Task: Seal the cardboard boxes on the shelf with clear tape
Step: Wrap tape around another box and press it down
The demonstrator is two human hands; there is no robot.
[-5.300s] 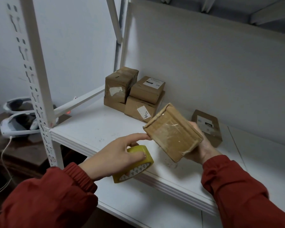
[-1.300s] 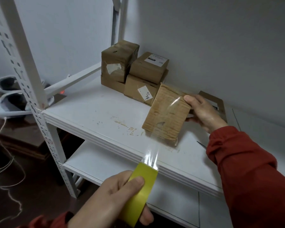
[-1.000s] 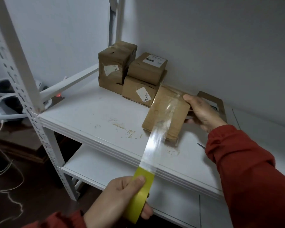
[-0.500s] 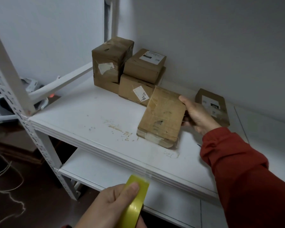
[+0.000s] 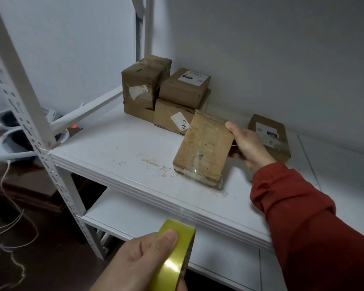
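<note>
- White steel racking fills the head view against a pale grey wall, with a perforated upright point(image 5: 19, 95) at the left and a shelf board point(image 5: 114, 143) across the middle.
- At the back left of that board three cardboard boxes sit pressed together: a tall box point(image 5: 143, 85), a lower box point(image 5: 168, 116) with a white sticker, and a labelled box point(image 5: 184, 87) stacked on the lower one.
- The tilted box point(image 5: 204, 148) is near the front middle of the board, with its near edge down on the surface and its far end raised. Glossy clear tape point(image 5: 198, 175) shows along its near edge and up its top face.
- The right hand point(image 5: 248, 143), in a red sleeve point(image 5: 303, 217), grips the raised far right corner of the tilted box, thumb on the upper edge and fingers curled behind the side.
- Just behind that hand a small box point(image 5: 269, 137) with a printed label lies near the wall.
- The left hand point(image 5: 143, 263) is low, in front of the board's front edge, with fingers and thumb wrapped round a yellow tape roll point(image 5: 174, 259) held on edge.
- A faint clear strip leaves the top of the roll; whether it reaches the tilted box cannot be told.
- Pale crumbs point(image 5: 156, 162) lie on the board just left of the tilted box.
- Below is a lower board point(image 5: 135, 215). Left of the racking, loose cables point(image 5: 8, 227) trail over a dark floor.
</note>
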